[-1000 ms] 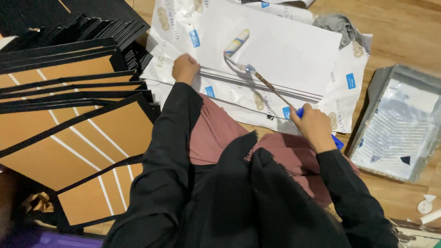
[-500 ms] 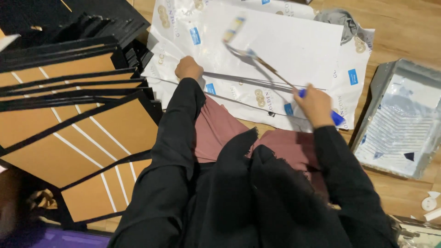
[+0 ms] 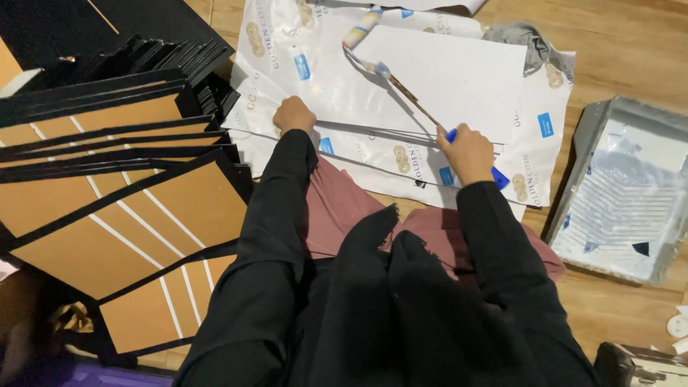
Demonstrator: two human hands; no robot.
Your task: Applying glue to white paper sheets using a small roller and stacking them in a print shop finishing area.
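Head-camera view looked down on a seated person in black sleeves. The right hand (image 3: pixel 469 152) was closed tight around the blue handle of a small paint roller (image 3: pixel 390 72), whose thin metal shaft ran up and to the left from the fist. The roller's pale sleeve lay at the upper left corner of a white sheet (image 3: pixel 466 79), touching its edge. The left hand (image 3: pixel 294 115) was curled, knuckles up, pressing down on the near left edge of the stacked sheets; whether it pinched anything could not be told. Under the white sheet lay glossy white printed plastic bags (image 3: pixel 301 57) spread over a wooden floor (image 3: pixel 631 50). A crumpled grey cloth (image 3: pixel 527 37) sat just beyond the sheet's upper right corner. To the right, well apart from the roller, a grey paint tray (image 3: pixel 623 193) lined with plastic rested on the floor. On the left, brown panels with black borders and white stripes (image 3: pixel 143 208) lay fanned out, overlapping one another.
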